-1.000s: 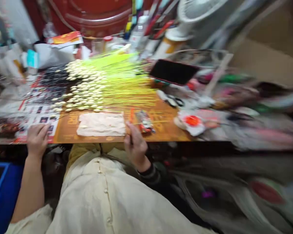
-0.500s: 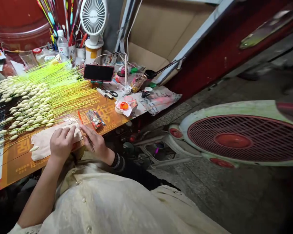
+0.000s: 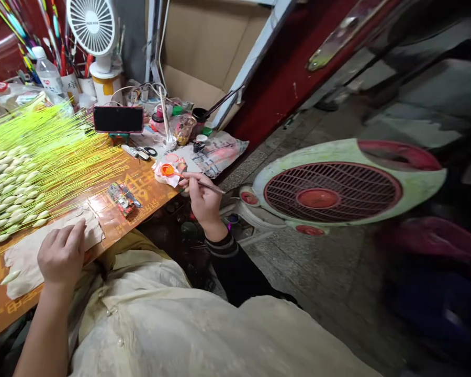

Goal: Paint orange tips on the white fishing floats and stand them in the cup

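Observation:
My right hand (image 3: 206, 201) is closed round the thin handle of a paintbrush (image 3: 211, 186). The brush's orange tip is at a small pot of orange paint (image 3: 167, 169), set on paint-stained paper at the table edge. My left hand (image 3: 63, 251) rests on a pale cloth (image 3: 25, 262), its fingers curled and pressed together; what they pinch is hidden. A single pale fishing float (image 3: 10, 277) lies on the cloth left of that hand. Many more float bodies (image 3: 11, 201) with thin yellow-green stems (image 3: 58, 141) cover the table's left side.
A phone (image 3: 118, 119) stands propped behind scissors (image 3: 149, 152) and a small crumpled packet (image 3: 124, 199). Behind it are a white fan (image 3: 92, 26), a bottle (image 3: 47, 73) and paint jars. A large green-and-red fan (image 3: 322, 193) stands right of the table, near my right arm.
My right hand has moved from beside my left hand on the cloth to the orange paint pot, carrying the paintbrush. The view has turned right. My left hand stays on the cloth.

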### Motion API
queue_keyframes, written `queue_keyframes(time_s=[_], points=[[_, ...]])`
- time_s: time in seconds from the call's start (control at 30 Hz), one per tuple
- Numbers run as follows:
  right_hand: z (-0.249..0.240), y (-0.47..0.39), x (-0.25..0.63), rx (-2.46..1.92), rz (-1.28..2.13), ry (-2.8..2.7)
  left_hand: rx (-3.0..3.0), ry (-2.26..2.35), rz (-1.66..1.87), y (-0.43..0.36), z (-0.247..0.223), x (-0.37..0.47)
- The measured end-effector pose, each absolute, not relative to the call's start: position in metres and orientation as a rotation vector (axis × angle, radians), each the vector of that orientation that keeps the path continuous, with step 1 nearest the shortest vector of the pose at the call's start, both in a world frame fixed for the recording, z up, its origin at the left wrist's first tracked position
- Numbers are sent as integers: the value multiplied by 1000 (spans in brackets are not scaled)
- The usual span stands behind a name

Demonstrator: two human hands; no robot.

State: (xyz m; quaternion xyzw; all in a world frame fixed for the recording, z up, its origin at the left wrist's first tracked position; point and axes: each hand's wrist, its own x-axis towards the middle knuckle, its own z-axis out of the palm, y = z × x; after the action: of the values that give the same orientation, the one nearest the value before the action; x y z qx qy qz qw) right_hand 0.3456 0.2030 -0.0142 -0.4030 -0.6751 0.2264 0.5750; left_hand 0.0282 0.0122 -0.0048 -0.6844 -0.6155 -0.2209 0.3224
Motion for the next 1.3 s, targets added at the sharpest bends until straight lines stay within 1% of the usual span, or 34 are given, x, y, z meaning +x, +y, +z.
queue_keyframes(time_s=[0.17,0.33,0.47,0.93,1.13,1.3], points=[[-5,235,348,-972,499,-1612,-1777,-1631,-578,13,-7,25],[-9,250,340,-973,513,-1726,-1781,-1634,-597,14,-9,22],[-11,251,341,-994,495,-1774,-1793,-1636,-609,14,-7,22],[8,238,368,-1013,634,-1684,-1787,-1576,-593,18,-1,26],[-7,245,359,-960,841,-1495,-1802,-1572,-607,18,1,26],[-19,245,352,-997,806,-1468,-1816,-1568,-615,18,2,27]])
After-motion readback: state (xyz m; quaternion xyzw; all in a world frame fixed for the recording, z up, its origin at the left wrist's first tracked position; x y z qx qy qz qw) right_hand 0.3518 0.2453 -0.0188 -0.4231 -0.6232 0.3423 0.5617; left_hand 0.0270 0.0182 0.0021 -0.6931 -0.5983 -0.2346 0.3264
